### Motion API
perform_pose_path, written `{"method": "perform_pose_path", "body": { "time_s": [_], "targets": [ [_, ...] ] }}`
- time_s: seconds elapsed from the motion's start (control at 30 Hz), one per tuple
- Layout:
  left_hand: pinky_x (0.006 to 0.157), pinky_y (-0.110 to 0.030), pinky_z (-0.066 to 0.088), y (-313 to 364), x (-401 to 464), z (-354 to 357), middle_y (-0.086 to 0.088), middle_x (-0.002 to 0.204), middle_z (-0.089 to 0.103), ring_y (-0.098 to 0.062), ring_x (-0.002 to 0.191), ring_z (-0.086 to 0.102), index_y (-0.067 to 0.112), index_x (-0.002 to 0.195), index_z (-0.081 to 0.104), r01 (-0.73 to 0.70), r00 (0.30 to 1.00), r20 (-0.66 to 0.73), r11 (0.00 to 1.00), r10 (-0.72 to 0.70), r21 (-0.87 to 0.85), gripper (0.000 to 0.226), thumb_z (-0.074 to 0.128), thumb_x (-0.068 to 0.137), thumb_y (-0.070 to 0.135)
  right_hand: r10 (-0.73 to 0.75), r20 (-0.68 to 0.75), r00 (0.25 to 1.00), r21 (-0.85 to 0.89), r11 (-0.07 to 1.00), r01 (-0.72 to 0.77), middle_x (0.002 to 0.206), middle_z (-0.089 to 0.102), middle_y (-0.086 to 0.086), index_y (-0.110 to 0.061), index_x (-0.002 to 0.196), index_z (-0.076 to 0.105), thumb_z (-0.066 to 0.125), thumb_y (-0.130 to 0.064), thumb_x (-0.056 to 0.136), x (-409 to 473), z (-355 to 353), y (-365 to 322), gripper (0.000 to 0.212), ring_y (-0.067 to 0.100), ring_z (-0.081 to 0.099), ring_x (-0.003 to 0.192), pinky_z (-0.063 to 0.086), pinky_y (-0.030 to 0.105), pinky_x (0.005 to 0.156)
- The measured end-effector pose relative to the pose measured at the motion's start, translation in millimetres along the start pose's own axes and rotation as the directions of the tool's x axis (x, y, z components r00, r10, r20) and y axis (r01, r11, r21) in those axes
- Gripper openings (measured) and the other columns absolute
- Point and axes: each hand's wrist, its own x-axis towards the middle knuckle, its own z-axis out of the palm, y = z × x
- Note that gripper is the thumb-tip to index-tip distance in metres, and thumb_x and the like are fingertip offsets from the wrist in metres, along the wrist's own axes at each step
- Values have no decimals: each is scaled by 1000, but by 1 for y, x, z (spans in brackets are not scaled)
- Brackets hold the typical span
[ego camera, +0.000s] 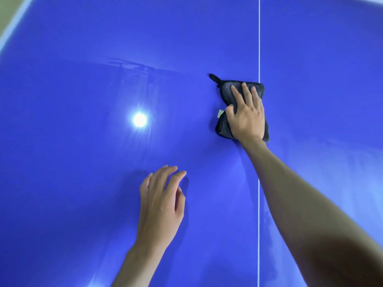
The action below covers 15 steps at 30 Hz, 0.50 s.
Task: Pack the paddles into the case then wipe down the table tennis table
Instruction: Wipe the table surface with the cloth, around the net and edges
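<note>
A single head-worn, wide-angle view looks steeply down and forward from above the glossy blue bench (83,183), near enough that its surface fills almost the whole picture. A thin white centre line (259,38) runs up the right of the view. The bench's white-edged far corner (14,23) cuts across the upper left. Both forearms enter from the lower edge.
</note>
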Motion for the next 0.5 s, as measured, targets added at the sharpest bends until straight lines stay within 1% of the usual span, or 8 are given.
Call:
{"method": "perform_pose_path", "body": {
  "time_s": [0.07, 0.13, 0.23, 0.4, 0.5],
  "targets": [
    [107, -54, 43, -1, -9, -4, 1, 132, 60, -21, 134, 52, 18, 127, 65, -18, 1000, 5, 1000, 18, -4, 42, 67, 89, 1, -2, -18, 1000, 26, 1000, 3, 170, 31, 0, -31, 159, 43, 39, -36, 96, -23, 0, -2, 63, 26, 19, 159, 19, 46, 129],
    [108, -51, 42, -3, -22, -9, 1, 133, 59, -22, 134, 52, 18, 127, 65, -25, 1000, 12, 1000, 25, -12, 41, 65, 90, 0, -29, -63, 998, 65, 997, 33, 166, 39, 2, -28, 154, 51, 44, -32, 95, -51, 0, -2, 60, 28, 26, 157, 26, 49, 126],
    [107, -49, 42, -7, -42, -17, 1, 133, 59, -23, 133, 53, 18, 126, 66, -43, 999, 14, 999, 43, -23, 40, 64, 91, 1, -31, -102, 994, 103, 994, 41, 162, 45, 3, -26, 149, 57, 46, -30, 92, -96, -1, -1, 59, 31, 32, 154, 32, 53, 122],
    [107, -45, 42, -7, -80, -31, -1, 134, 59, -24, 130, 54, 17, 126, 67, -55, 998, 4, 998, 55, -17, 38, 65, 92, 0, -7, -103, 995, 128, 992, 20, 162, 46, 2, -26, 148, 58, 51, -26, 90, -188, -8, -7, 58, 31, 33, 154, 34, 53, 121],
    [105, -46, 44, -6, -109, -39, -3, 139, 56, -25, 127, 55, 17, 127, 66, -78, 997, 17, 997, 78, -21, 40, 64, 92, -2, -4, -115, 993, 185, 982, 26, 160, 48, 2, -23, 145, 61, 52, -23, 88, -252, -15, -9, 57, 29, 35, 153, 33, 48, 123]
  ]
}}
